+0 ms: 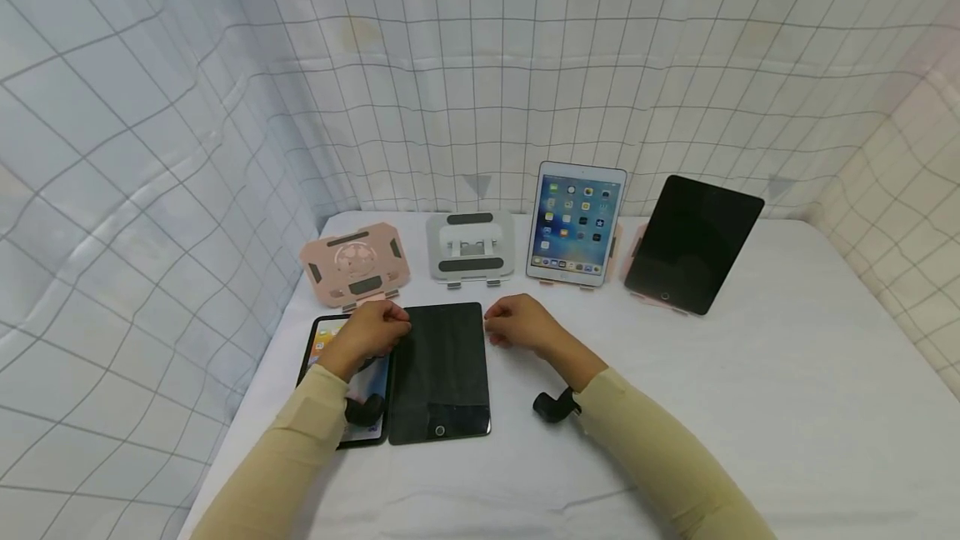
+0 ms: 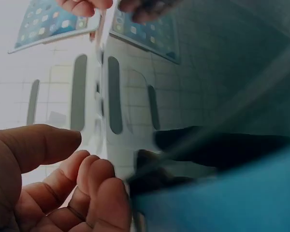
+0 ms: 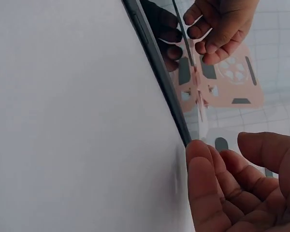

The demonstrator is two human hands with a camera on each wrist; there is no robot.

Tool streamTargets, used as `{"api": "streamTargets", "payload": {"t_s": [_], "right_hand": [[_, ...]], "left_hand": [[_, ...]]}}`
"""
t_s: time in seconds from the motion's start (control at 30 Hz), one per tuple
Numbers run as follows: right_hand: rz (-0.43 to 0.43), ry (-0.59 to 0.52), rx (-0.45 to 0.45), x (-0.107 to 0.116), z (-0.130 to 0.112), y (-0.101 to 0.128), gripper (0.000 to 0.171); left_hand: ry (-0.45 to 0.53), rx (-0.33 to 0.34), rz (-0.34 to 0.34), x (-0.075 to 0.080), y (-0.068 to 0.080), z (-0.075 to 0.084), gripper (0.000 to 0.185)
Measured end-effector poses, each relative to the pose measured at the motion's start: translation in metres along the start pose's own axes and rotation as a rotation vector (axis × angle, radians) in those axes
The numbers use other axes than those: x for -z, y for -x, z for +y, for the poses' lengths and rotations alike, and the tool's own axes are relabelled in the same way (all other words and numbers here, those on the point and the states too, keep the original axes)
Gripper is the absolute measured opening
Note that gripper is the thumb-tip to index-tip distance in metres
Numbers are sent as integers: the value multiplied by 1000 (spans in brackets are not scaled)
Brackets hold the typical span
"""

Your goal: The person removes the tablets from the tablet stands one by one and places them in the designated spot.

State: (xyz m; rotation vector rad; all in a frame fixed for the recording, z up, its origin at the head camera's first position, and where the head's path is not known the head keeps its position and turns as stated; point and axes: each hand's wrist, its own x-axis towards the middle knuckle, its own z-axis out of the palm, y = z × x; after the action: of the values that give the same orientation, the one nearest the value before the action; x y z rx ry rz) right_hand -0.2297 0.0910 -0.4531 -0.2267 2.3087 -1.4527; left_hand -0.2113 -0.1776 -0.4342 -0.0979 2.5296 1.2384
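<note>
A black tablet (image 1: 441, 365) with a dark screen lies flat on the white table. At its upper left corner is my left hand (image 1: 377, 327), fingers loosely curled; the left wrist view shows the thumb apart from the fingertips, which are close to the tablet's edge. My right hand (image 1: 525, 325) is at the upper right corner. In the right wrist view its fingertips (image 3: 199, 150) meet or nearly meet the tablet's dark side edge (image 3: 157, 67), thumb raised away. Another tablet (image 1: 375, 433), its screen lit, lies partly hidden beneath my left forearm.
Behind the hands stand a pink tablet stand (image 1: 356, 265) and a grey stand (image 1: 471, 246). Farther right, a white tablet (image 1: 576, 223) with a lit screen and a black tablet (image 1: 693, 244) lean on pink stands. A checked white curtain (image 1: 525, 65) borders the table.
</note>
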Motion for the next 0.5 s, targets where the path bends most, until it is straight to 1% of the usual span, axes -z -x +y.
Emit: {"api": "streamTargets", "payload": {"t_s": [0.13,0.27,0.4,0.5], "right_hand": [[-4,7,38,10,0,6,18],[-20,5,92,21,2,13,24],[-3,13,126,33,6,20,26],[27,12,122,43,8,25,28]], "left_hand": [[-8,-36,-13,-3,-2,6,19],[-48,-71,-22,-5,-3,16,22],[-99,-126,0,-10,-5,27,23],[-125,-194,30,-15,-7,36,24]]}}
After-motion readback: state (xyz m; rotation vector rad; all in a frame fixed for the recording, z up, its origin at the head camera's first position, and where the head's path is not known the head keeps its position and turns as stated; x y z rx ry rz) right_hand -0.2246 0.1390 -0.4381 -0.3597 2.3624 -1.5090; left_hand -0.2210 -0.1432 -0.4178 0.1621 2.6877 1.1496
